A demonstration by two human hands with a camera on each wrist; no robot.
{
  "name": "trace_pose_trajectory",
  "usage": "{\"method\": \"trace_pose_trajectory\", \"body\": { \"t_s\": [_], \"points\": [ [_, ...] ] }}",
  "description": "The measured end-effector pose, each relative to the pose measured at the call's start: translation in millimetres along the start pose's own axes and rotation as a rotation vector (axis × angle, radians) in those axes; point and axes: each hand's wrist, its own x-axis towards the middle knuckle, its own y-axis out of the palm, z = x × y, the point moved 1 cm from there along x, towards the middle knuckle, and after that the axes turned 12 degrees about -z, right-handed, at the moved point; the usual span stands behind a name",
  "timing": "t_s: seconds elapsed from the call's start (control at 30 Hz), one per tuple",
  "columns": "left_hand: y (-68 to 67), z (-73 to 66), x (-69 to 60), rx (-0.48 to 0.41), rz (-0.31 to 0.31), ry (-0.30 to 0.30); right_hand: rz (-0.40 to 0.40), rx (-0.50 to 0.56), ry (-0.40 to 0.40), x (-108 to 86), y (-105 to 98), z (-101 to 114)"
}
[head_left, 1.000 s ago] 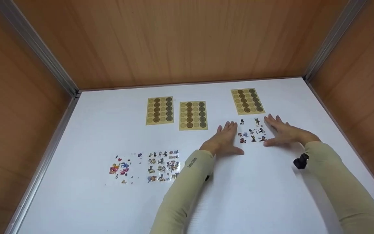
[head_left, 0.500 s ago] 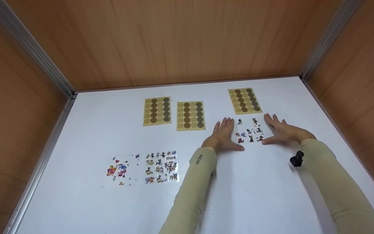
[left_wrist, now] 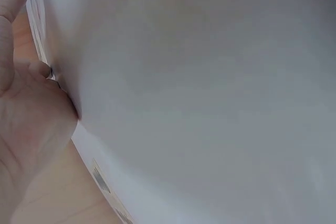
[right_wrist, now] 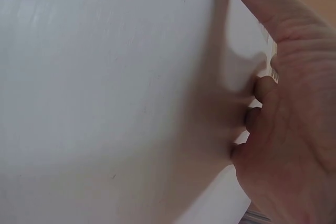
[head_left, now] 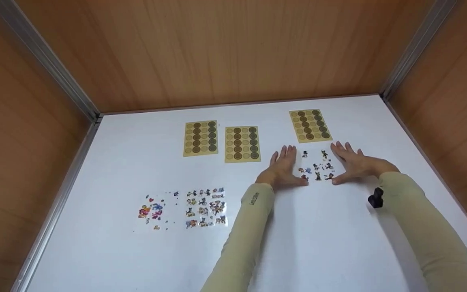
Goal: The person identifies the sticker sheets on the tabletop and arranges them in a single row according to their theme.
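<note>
A clear sticker sheet with small cartoon figures point(head_left: 318, 166) lies flat on the white table between the two hands. My left hand point(head_left: 284, 167) rests at its left edge, fingers stretched away from me and thumb at the near left corner. Along the right edge lies my right hand point(head_left: 353, 164), fingers spread, with its thumb by the near right corner. Both hands look flat and hold nothing in a grip. The wrist views show mostly table, with the left palm point(left_wrist: 34, 114) and the right palm point(right_wrist: 299, 124) low beside it.
Behind the sheet lies a tan sheet of round coin stickers point(head_left: 310, 125). Two similar tan sheets point(head_left: 243, 144) point(head_left: 200, 138) lie further left. Nearer me are two clear sticker sheets point(head_left: 206, 207) point(head_left: 156, 211). A wooden wall point(head_left: 233, 52) borders the table's back.
The sticker sheet between the hands has shifted slightly toward me relative to the tan sheet behind it. My left thumb has come in to its near corner. Other sheets stay put.
</note>
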Motion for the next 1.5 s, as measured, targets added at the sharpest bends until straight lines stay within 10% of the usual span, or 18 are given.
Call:
{"method": "trace_pose_trajectory", "body": {
  "t_s": [1.5],
  "points": [
    [-2.1,-1.4,-5.9,-0.019,0.030,-0.023,-0.012,-0.024,-0.016,-1.5,3.7,2.3]
  ]
}}
